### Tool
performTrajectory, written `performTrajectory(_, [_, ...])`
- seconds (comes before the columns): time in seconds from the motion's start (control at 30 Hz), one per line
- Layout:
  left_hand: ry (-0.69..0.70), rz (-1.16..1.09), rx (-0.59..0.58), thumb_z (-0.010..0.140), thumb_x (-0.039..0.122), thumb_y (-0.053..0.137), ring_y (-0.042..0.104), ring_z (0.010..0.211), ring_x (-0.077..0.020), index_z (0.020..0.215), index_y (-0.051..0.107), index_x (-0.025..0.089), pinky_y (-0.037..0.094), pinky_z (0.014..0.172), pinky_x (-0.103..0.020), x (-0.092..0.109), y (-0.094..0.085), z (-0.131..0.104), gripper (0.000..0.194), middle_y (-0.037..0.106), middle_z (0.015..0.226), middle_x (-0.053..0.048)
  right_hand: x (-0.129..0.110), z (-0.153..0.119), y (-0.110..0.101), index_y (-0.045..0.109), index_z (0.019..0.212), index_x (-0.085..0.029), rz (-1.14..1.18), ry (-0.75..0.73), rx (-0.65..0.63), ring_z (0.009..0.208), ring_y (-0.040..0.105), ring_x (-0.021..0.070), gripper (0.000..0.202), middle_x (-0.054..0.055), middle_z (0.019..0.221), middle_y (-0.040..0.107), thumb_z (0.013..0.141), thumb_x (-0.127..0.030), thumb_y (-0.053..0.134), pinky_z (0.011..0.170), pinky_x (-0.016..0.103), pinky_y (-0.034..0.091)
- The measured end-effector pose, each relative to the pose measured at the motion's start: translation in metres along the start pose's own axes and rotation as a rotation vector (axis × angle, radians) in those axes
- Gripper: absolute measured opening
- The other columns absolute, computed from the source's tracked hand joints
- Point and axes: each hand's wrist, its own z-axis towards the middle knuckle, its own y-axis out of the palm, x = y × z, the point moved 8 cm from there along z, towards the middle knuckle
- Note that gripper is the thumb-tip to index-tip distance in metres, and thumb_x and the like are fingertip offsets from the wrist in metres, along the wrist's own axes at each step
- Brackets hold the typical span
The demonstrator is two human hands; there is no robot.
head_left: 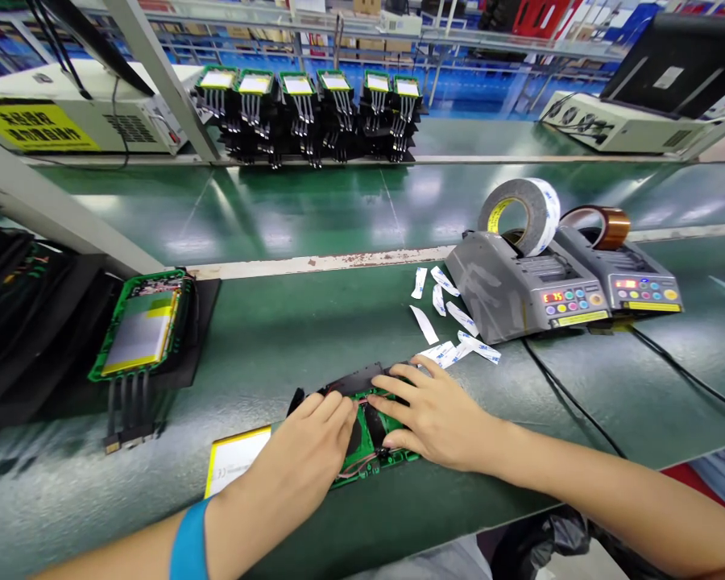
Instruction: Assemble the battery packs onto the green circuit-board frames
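A green circuit board (pixel 371 427) with black patches and thin reddish wires lies on the bench in front of me, a black strip along its far edge. My left hand (pixel 317 439), with a blue band on the wrist, rests on the board's left part. Its fingers are bent and pressed together, and whatever the fingertips pinch is hidden. Over the right part, my right hand (pixel 438 411) has its fingers spread, the tips touching the board. Partly under my left forearm is a white battery pack (pixel 238 459) with yellow edges.
Two tape dispensers (pixel 525 286) with rolls of tape stand at the right, their cables running forward. Cut tape pieces (pixel 459 318) lie beside them. A finished-looking board assembly (pixel 142 322) sits left, near black stacked parts (pixel 30 322). More assemblies (pixel 299 105) are stacked on the far shelf.
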Motion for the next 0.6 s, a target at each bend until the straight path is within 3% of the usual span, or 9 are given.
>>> performTrajectory(0.1, [0.003, -0.015, -0.016, 0.078, 0.006, 0.041, 0.052, 0.079, -0.0229, 0.112, 0.060, 0.010, 0.045, 0.073, -0.039, 0.006, 0.001, -0.011, 0.039, 0.059, 0.088, -0.008, 0.000, -0.001, 0.000, 0.052, 0.127, -0.020, -0.003, 0.000, 0.011, 0.111, 0.050, 0.0275, 0.051, 0.008, 0.129, 0.057, 0.092, -0.056, 0.041, 0.094, 0.048, 0.035])
performTrajectory(0.23, [0.007, -0.094, 0.070, 0.081, 0.003, 0.037, 0.056, 0.105, -0.0241, 0.130, 0.049, 0.013, 0.045, 0.090, -0.040, 0.008, -0.010, -0.036, 0.051, 0.064, 0.114, -0.010, -0.002, -0.004, -0.002, 0.052, 0.128, -0.020, -0.029, -0.004, 0.026, 0.110, 0.050, 0.0279, 0.052, 0.008, 0.132, 0.055, 0.090, -0.056, 0.044, 0.094, 0.048, 0.035])
performTrajectory(0.33, [-0.033, -0.158, 0.151, 0.084, 0.002, 0.035, 0.049, 0.122, -0.0198, 0.140, 0.036, 0.017, 0.043, 0.098, -0.036, 0.000, -0.020, -0.055, 0.059, 0.054, 0.135, -0.005, -0.003, -0.003, -0.003, 0.054, 0.125, -0.020, -0.035, -0.015, 0.012, 0.110, 0.050, 0.0272, 0.050, 0.007, 0.133, 0.054, 0.090, -0.055, 0.044, 0.093, 0.047, 0.036])
performTrajectory(0.4, [-0.126, -0.206, 0.198, 0.090, 0.012, 0.039, 0.046, 0.126, -0.0200, 0.143, 0.030, 0.020, 0.044, 0.100, -0.035, -0.013, -0.022, -0.069, 0.055, 0.048, 0.141, -0.004, -0.004, -0.001, -0.004, 0.055, 0.122, -0.020, -0.039, -0.024, 0.012, 0.110, 0.049, 0.0262, 0.047, 0.006, 0.133, 0.053, 0.091, -0.054, 0.044, 0.093, 0.045, 0.036])
performTrajectory(0.5, [-0.360, -0.300, 0.213, 0.089, 0.039, 0.050, 0.048, 0.125, -0.0258, 0.145, 0.027, 0.027, 0.048, 0.098, -0.041, -0.038, -0.008, -0.096, 0.061, 0.044, 0.143, -0.005, -0.006, 0.003, -0.006, 0.057, 0.117, -0.019, -0.061, -0.046, 0.026, 0.107, 0.050, 0.0251, 0.047, 0.005, 0.127, 0.056, 0.092, -0.055, 0.041, 0.091, 0.043, 0.037])
performTrajectory(0.6, [-0.533, -0.408, 0.116, 0.076, 0.049, 0.064, 0.052, 0.119, -0.0323, 0.146, 0.023, 0.031, 0.053, 0.092, -0.046, -0.056, 0.028, -0.125, 0.083, 0.042, 0.142, -0.008, -0.008, 0.008, -0.005, 0.059, 0.111, -0.018, -0.083, -0.059, 0.032, 0.096, 0.051, 0.0238, 0.049, 0.006, 0.114, 0.061, 0.090, -0.058, 0.041, 0.086, 0.042, 0.039])
